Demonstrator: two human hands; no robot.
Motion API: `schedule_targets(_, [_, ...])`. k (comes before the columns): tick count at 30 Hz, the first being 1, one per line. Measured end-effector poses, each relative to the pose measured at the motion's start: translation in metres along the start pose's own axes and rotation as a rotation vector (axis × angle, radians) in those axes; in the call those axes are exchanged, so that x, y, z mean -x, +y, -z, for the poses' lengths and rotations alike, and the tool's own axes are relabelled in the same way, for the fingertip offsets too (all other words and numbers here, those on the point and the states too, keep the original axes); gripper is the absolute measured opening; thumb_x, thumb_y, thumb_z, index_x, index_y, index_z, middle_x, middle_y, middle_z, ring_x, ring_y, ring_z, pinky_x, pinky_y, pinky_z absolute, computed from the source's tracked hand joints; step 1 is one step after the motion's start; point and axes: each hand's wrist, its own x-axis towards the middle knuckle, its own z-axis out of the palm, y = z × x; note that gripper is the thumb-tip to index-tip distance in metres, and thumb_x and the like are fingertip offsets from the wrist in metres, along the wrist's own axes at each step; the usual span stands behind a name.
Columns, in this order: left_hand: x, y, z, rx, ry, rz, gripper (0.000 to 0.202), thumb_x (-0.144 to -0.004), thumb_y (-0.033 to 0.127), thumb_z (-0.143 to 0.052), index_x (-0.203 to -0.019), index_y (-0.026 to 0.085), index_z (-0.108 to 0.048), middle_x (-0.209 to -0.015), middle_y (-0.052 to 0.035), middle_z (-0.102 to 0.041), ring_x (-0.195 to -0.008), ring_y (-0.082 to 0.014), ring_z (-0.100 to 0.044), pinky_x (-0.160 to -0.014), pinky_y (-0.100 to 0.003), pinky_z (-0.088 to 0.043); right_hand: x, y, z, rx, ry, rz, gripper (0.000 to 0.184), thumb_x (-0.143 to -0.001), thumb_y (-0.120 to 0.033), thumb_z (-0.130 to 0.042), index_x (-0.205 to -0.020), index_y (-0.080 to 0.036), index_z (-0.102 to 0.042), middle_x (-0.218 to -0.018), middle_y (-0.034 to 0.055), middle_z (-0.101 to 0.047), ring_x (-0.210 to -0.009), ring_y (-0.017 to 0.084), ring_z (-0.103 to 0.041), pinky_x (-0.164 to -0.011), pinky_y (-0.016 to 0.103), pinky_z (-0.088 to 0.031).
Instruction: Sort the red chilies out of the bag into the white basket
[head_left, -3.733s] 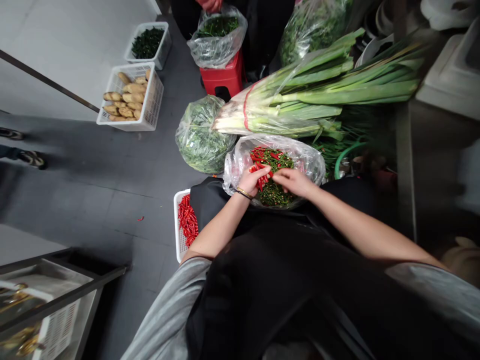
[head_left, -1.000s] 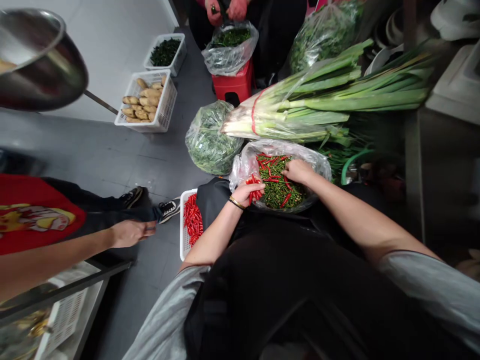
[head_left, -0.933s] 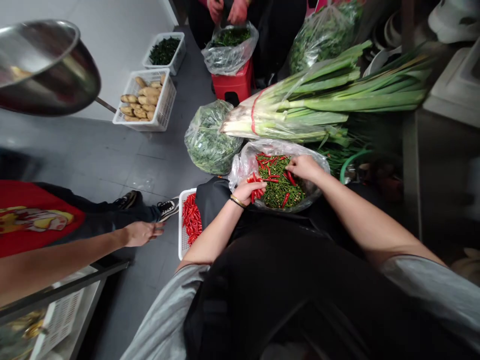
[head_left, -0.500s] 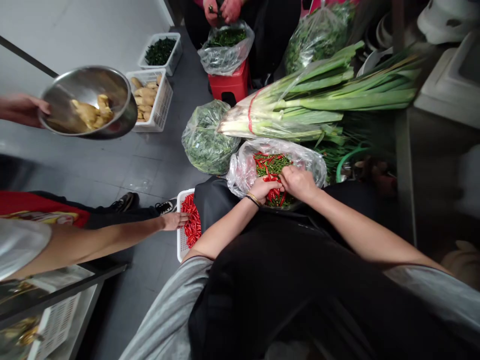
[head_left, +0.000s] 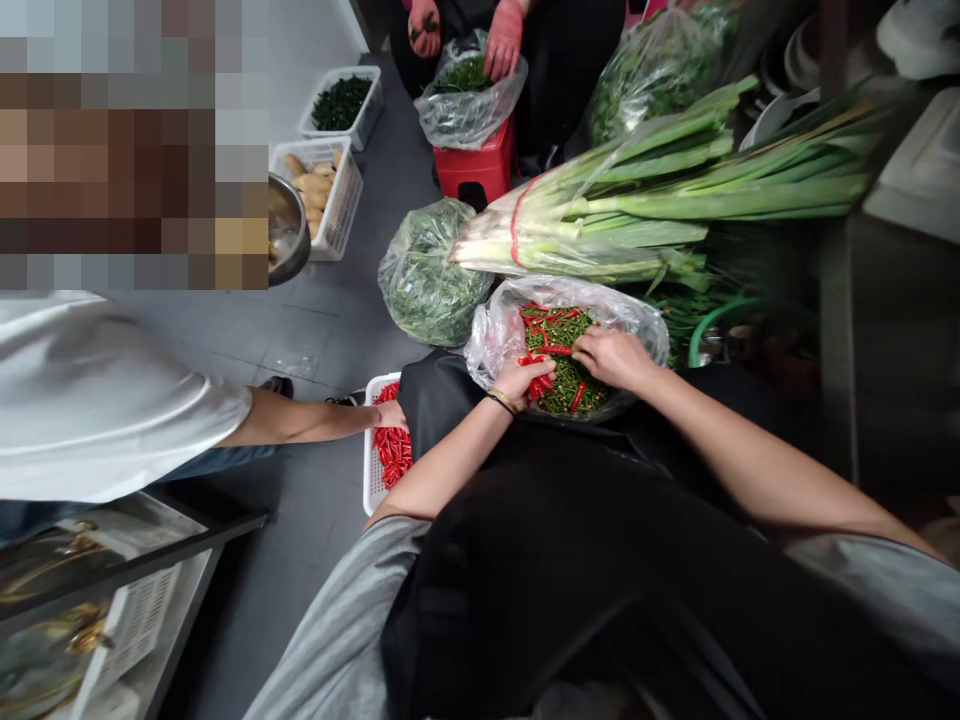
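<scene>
A clear plastic bag [head_left: 637,310] stands open at my lap, full of red chillies and green stems [head_left: 570,380]. Several red chillies [head_left: 537,385] are gripped in my left hand [head_left: 514,382], whose fingers curl around them over the bag's left side. My right hand [head_left: 616,358] is over the bag's right side, its fingertips pinched at the end of a long red chilli [head_left: 553,350]. Left of my knee is a white basket [head_left: 370,480] of loose red chillies [head_left: 393,458], partly hidden by my apron. A co-worker's hand [head_left: 391,414] reaches into that basket.
Leeks [head_left: 547,220] tied with a red band lie beyond the bag, beside bagged greens [head_left: 435,280]. Another person's pink-gloved hand [head_left: 505,40] touches a bag on a red stool [head_left: 480,170]. A metal bowl [head_left: 294,240] and a ginger-coloured root basket [head_left: 341,215] are at left.
My right hand has drawn slightly away from my left, with a chilli at its fingertips. The co-worker leans in, hand deeper in the basket. The metal bowl is now mostly covered by blurring.
</scene>
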Motion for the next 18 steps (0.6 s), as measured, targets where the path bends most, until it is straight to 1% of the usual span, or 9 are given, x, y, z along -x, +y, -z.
schedule_targets(2, [-0.003, -0.005, -0.001, -0.019, 0.002, 0.000, 0.037, -0.055, 0.028, -0.086, -0.082, 0.013, -0.066, -0.060, 0.0013, -0.064, -0.056, -0.0092, -0.059, -0.062, -0.023, -0.047, 0.015, -0.003, 0.004, -0.056, 0.034, 0.156, 0.036, -0.099, -0.031, -0.035, -0.097, -0.016, -0.068, -0.096, 0.0112, -0.064, -0.077, 0.018, -0.058, -0.062, 0.027, -0.037])
schedule_targets(5, [-0.004, -0.006, 0.002, -0.108, -0.096, 0.064, 0.031, -0.056, 0.027, -0.086, -0.070, 0.011, -0.064, -0.058, -0.0005, -0.063, -0.055, -0.0094, -0.058, -0.062, -0.024, -0.046, 0.035, -0.009, 0.008, -0.212, 0.030, 0.359, 0.037, -0.100, -0.031, -0.033, -0.092, -0.016, -0.066, -0.087, 0.0096, -0.062, -0.073, 0.017, -0.056, -0.064, 0.027, -0.039])
schedule_targets(7, [-0.003, -0.005, 0.005, -0.131, -0.137, 0.095, 0.032, -0.054, 0.027, -0.087, -0.071, 0.010, -0.064, -0.058, -0.0006, -0.064, -0.054, -0.0099, -0.058, -0.061, -0.024, -0.045, 0.038, -0.008, 0.009, -0.313, -0.082, 0.453, 0.035, -0.099, -0.032, -0.036, -0.088, -0.018, -0.067, -0.085, 0.0076, -0.063, -0.073, 0.016, -0.058, -0.068, 0.026, -0.042])
schedule_targets(8, [-0.002, -0.004, 0.007, -0.118, -0.123, 0.099, 0.033, -0.053, 0.027, -0.087, -0.071, 0.011, -0.064, -0.058, -0.0004, -0.064, -0.054, -0.0099, -0.058, -0.061, -0.024, -0.045, 0.036, -0.006, 0.010, -0.329, -0.155, 0.465, 0.034, -0.099, -0.033, -0.039, -0.088, -0.019, -0.067, -0.086, 0.0069, -0.064, -0.074, 0.016, -0.059, -0.069, 0.026, -0.043])
schedule_targets(10, [0.000, -0.002, 0.009, -0.061, -0.057, 0.076, 0.034, -0.053, 0.028, -0.087, -0.070, 0.011, -0.064, -0.059, -0.0006, -0.065, -0.055, -0.0096, -0.058, -0.063, -0.025, -0.046, 0.022, 0.002, 0.011, -0.263, -0.218, 0.342, 0.033, -0.098, -0.038, -0.043, -0.094, -0.020, -0.070, -0.093, 0.0078, -0.066, -0.078, 0.017, -0.061, -0.071, 0.027, -0.044])
schedule_targets(12, [0.000, -0.001, 0.009, 0.003, -0.023, 0.063, 0.035, -0.052, 0.029, -0.087, -0.071, 0.012, -0.065, -0.061, -0.0009, -0.066, -0.057, -0.0102, -0.059, -0.067, -0.026, -0.047, 0.001, 0.009, 0.008, -0.133, -0.143, 0.103, 0.036, -0.098, -0.042, -0.042, -0.112, -0.021, -0.068, -0.106, 0.0107, -0.066, -0.086, 0.021, -0.063, -0.073, 0.030, -0.044])
schedule_targets(14, [-0.002, -0.001, 0.007, 0.058, -0.027, 0.049, 0.038, -0.049, 0.026, -0.088, -0.078, 0.012, -0.067, -0.064, -0.0005, -0.068, -0.060, -0.0112, -0.061, -0.071, -0.028, -0.048, -0.020, 0.014, 0.003, -0.026, -0.094, -0.062, 0.040, -0.098, -0.043, -0.042, -0.124, -0.022, -0.064, -0.117, 0.0127, -0.063, -0.092, 0.023, -0.063, -0.073, 0.031, -0.045])
schedule_targets(16, [-0.005, -0.001, 0.005, 0.095, -0.010, 0.037, 0.040, -0.046, 0.019, -0.087, -0.081, 0.013, -0.068, -0.067, 0.0004, -0.068, -0.062, -0.0113, -0.062, -0.074, -0.028, -0.049, -0.034, 0.015, -0.003, 0.021, -0.125, -0.114, 0.038, -0.097, -0.042, -0.043, -0.120, -0.022, -0.066, -0.120, 0.0128, -0.061, -0.096, 0.024, -0.063, -0.071, 0.031, -0.045])
schedule_targets(18, [-0.006, -0.001, 0.003, 0.093, 0.047, 0.045, 0.037, -0.047, 0.015, -0.085, -0.080, 0.013, -0.067, -0.067, 0.0004, -0.068, -0.063, -0.0111, -0.062, -0.077, -0.028, -0.048, -0.035, 0.012, -0.007, 0.018, -0.112, -0.120, 0.036, -0.096, -0.042, -0.045, -0.115, -0.022, -0.069, -0.119, 0.0124, -0.061, -0.097, 0.025, -0.064, -0.070, 0.030, -0.046])
